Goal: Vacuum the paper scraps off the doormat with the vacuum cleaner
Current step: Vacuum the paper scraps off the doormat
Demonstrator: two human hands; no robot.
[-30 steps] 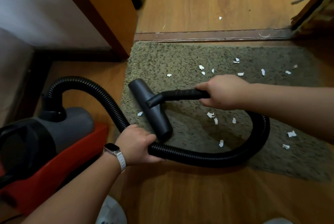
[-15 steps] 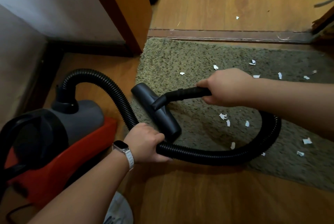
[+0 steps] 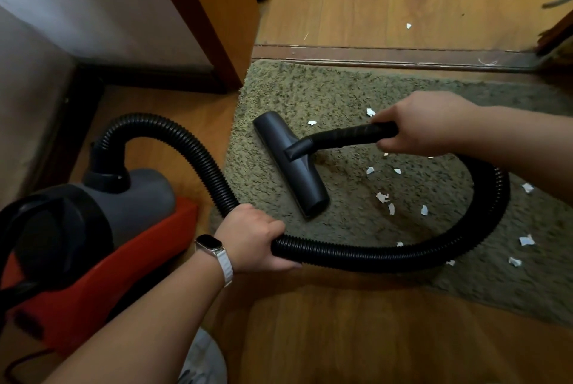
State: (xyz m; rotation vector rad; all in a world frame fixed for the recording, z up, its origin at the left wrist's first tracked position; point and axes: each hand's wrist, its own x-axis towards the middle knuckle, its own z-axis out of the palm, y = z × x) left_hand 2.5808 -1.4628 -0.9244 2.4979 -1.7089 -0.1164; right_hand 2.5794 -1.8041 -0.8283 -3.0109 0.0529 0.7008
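Observation:
A shaggy olive doormat [image 3: 325, 95] lies before the door threshold, with several white paper scraps [image 3: 383, 197] scattered over its middle and right side. The black floor nozzle [image 3: 291, 163] rests flat on the mat's left part. My right hand [image 3: 424, 123] grips the black wand [image 3: 344, 135] behind the nozzle. My left hand [image 3: 251, 238] grips the ribbed black hose [image 3: 372, 256], which loops across the mat's near edge and arcs back to the red and grey vacuum cleaner [image 3: 102, 228] on the floor at the left.
An open wooden door [image 3: 217, 11] stands at the mat's far left corner, with a white wall and dark skirting to its left. A wooden threshold strip [image 3: 387, 55] runs along the mat's far edge. One stray scrap [image 3: 408, 26] lies on the wooden floor beyond it.
The nozzle has slid over the mat's left part, and the scrap that lay just left of it is no longer seen. Both hands keep their grips. The view has shifted left.

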